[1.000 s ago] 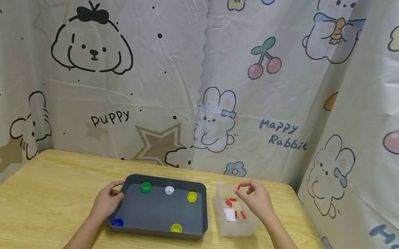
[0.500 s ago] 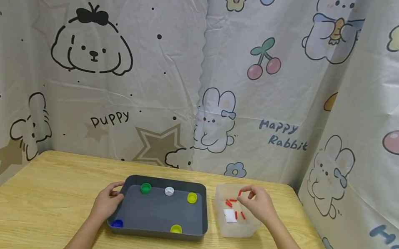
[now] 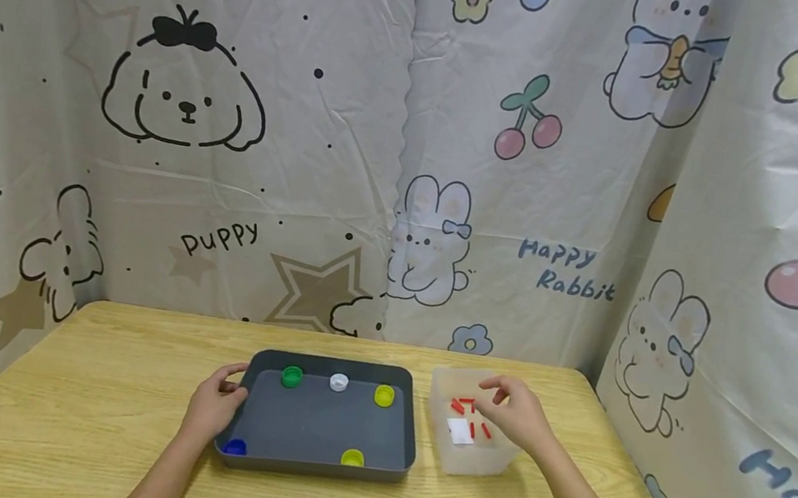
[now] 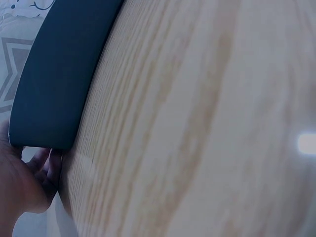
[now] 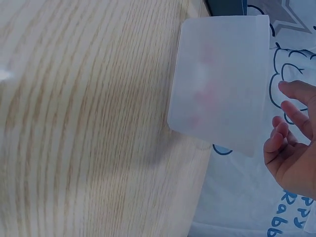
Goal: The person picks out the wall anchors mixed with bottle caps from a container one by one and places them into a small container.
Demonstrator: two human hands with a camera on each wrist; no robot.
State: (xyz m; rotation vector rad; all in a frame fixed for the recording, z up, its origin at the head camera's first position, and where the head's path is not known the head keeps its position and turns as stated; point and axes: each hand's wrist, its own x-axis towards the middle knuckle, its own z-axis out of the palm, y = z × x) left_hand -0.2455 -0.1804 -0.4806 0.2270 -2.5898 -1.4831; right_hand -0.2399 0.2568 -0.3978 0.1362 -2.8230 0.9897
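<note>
My left hand point(image 3: 216, 402) grips the left rim of a dark grey tray point(image 3: 317, 467), seen also in the left wrist view, where the fingers point(image 4: 52, 165) lie at the tray's end. My right hand point(image 3: 517, 416) hovers over a translucent plastic box point(image 3: 469, 463), thumb and fingers apart. Nothing shows between them in the right wrist view. Inside the box lie several small red sticks point(image 3: 486, 430) and a white square piece point(image 3: 460, 431). One red stick point(image 3: 473, 408) is just below the right fingertips.
The tray holds small round caps: a green cap point(image 3: 291, 376), a white cap point(image 3: 339, 382), a yellow cap point(image 3: 384, 396), another yellow cap point(image 3: 352, 457) and a blue cap point(image 3: 235, 446). All is on a wooden table point(image 3: 85, 393) before a printed curtain point(image 3: 227, 176).
My right hand lowered the pinched red stick towards the box, then let it go; its thumb and fingers have parted. My left hand and the tray have stayed in place.
</note>
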